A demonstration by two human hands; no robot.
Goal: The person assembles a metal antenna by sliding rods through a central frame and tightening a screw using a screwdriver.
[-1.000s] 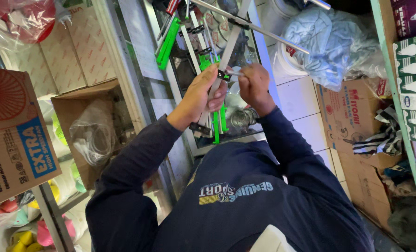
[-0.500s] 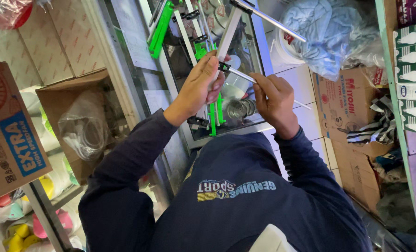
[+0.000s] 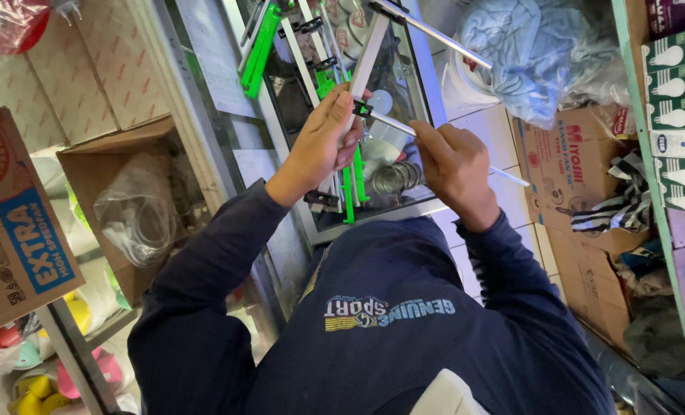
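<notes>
Cluttered shop shelves and cardboard boxes ring the glass-topped table point(image 3: 427, 207) where my left hand point(image 3: 323, 146) has its fingers closed on one flat metal strip point(image 3: 367, 58) and my right hand point(image 3: 454, 165) pinches one thin rod point(image 3: 392, 123) meeting it above the table's near edge, and I judge the rod could slip from its black clip, since only fingertip pressure holds it.

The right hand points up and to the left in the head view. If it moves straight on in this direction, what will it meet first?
Probably the left hand: the right hand, gripping a thin white rod, aims at it across a small gap. Depth is unclear.
</notes>
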